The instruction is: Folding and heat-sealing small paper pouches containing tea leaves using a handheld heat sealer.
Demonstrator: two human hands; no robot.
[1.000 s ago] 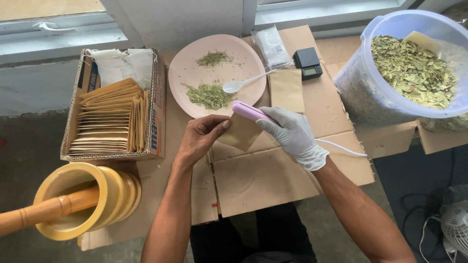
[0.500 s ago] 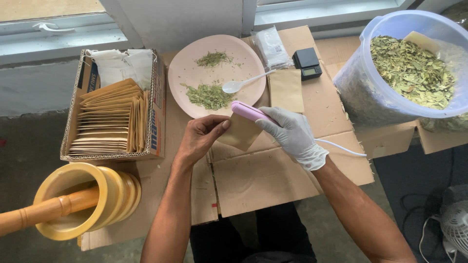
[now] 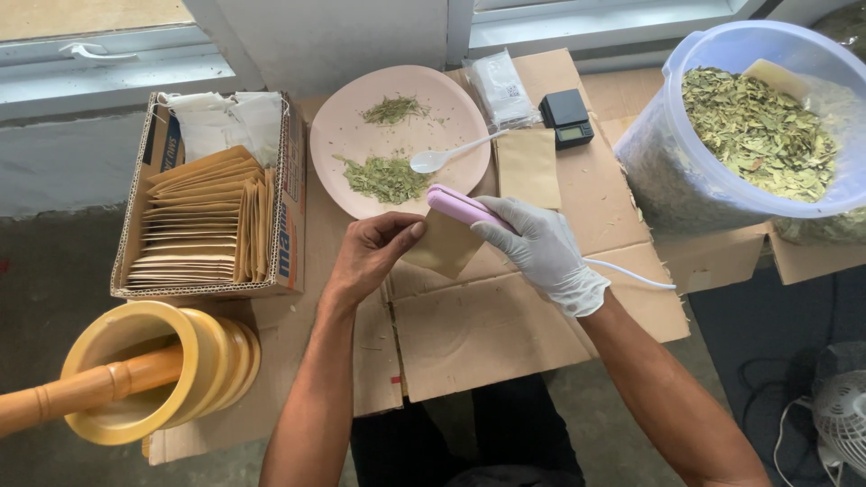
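— What's the left hand (image 3: 374,251) doing?
— Bare, pinching a small brown pouch (image 3: 445,245) over the flattened cardboard (image 3: 487,325).
— And the right hand (image 3: 541,248)?
— Gloved, clamped around a pink sealer (image 3: 465,207) pressed onto the pouch's top edge, just below the pink plate (image 3: 347,122).

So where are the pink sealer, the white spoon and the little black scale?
pink sealer (image 3: 460,206), head view, on its upper bar.
white spoon (image 3: 428,161), head view, on its bowl.
black scale (image 3: 566,117), head view, on its top.
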